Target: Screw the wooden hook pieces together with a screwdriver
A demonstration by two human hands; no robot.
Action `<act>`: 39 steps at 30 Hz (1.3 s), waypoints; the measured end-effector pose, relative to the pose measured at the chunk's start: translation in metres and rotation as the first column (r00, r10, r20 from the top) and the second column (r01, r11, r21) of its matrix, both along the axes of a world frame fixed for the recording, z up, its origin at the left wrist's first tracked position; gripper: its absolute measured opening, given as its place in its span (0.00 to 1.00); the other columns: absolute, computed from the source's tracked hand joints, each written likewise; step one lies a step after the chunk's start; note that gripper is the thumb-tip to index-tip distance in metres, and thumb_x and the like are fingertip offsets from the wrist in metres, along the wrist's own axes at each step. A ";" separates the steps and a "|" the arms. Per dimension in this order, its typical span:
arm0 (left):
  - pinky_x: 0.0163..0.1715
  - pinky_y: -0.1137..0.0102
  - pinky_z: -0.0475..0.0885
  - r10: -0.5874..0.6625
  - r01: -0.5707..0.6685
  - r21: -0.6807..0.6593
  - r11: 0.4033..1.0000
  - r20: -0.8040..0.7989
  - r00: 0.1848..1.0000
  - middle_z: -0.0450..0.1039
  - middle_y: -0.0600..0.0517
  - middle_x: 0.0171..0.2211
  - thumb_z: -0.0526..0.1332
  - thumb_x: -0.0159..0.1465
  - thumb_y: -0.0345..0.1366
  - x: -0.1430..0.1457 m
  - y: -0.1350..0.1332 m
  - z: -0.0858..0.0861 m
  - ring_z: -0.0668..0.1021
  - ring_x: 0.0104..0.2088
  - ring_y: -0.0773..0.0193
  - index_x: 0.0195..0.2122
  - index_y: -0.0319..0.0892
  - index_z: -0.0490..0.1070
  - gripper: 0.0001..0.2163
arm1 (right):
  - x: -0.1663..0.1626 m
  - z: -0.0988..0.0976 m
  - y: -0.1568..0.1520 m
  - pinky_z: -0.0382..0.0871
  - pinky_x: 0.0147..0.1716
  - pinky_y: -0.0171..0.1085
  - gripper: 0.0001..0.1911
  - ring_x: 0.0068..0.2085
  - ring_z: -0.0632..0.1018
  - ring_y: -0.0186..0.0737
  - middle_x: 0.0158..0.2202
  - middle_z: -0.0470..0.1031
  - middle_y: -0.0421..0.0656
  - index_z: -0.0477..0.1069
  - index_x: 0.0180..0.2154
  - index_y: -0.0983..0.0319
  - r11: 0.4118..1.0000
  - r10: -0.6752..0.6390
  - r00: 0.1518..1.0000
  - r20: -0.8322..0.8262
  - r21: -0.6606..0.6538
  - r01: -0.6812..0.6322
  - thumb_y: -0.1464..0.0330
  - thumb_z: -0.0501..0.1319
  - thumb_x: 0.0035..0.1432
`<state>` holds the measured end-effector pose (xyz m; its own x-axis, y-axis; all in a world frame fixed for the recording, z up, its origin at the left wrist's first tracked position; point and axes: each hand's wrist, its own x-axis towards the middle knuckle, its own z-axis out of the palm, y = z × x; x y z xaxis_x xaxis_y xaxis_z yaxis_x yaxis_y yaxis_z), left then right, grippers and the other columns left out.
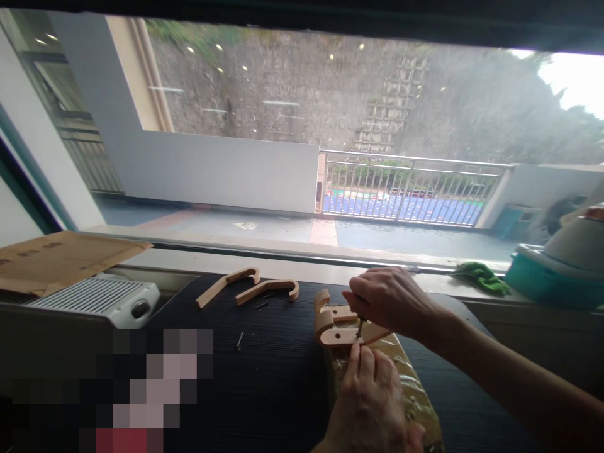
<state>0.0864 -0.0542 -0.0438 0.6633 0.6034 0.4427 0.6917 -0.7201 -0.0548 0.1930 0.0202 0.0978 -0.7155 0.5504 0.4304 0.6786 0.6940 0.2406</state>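
My right hand (384,296) is closed round a screwdriver (361,327); its handle is hidden in the fist and the shaft points down. The tip meets a pale wooden hook (330,338) with a dark hole in its flat arm. My left hand (370,390) lies below, fingers close together, its index fingertip pressed at the hook's edge beside the tip. Whether a screw is under that fingertip I cannot tell. Another wooden piece (342,313) lies just behind. Both rest on a block wrapped in shiny yellowish tape (410,377).
Two more wooden hooks (226,286) (267,291) lie at the back of the dark table (278,390), with small screws (240,340) nearby. At left, a brown cardboard sheet (70,255) covers part of a grey appliance (117,296). A green cloth (481,278) and teal tub (552,277) sit by the window.
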 end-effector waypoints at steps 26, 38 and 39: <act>0.53 0.52 0.59 0.068 -0.063 0.104 0.993 -0.053 0.996 0.68 0.37 0.47 0.51 0.62 0.49 0.001 -0.004 0.018 0.68 0.47 0.45 0.53 0.28 0.65 0.28 | 0.015 0.004 0.004 0.42 0.22 0.35 0.17 0.21 0.55 0.29 0.19 0.64 0.37 0.66 0.22 0.64 0.998 -0.056 0.996 0.062 -0.037 0.058 0.67 0.53 0.63; 0.50 0.51 0.62 0.063 -0.061 0.070 0.996 -0.030 0.998 0.69 0.37 0.44 0.51 0.61 0.51 0.003 -0.005 0.026 0.69 0.44 0.46 0.50 0.28 0.68 0.29 | 0.000 0.013 -0.003 0.42 0.22 0.35 0.16 0.18 0.61 0.30 0.17 0.66 0.39 0.68 0.24 0.63 0.922 -0.355 0.929 0.103 -0.125 0.366 0.66 0.51 0.62; 0.50 0.51 0.62 0.062 -0.059 0.066 0.996 -0.035 0.997 0.69 0.37 0.45 0.50 0.62 0.51 0.003 -0.005 0.026 0.69 0.44 0.46 0.50 0.28 0.68 0.28 | 0.001 0.017 -0.005 0.42 0.22 0.35 0.15 0.19 0.61 0.30 0.17 0.66 0.38 0.68 0.26 0.62 0.935 -0.310 0.945 0.105 -0.146 0.323 0.65 0.52 0.62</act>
<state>0.0897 -0.0597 -0.0178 0.6431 0.6136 0.4581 0.7305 -0.6710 -0.1267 0.1936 0.0151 0.1143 -0.5210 0.8104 0.2680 0.8527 0.4798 0.2066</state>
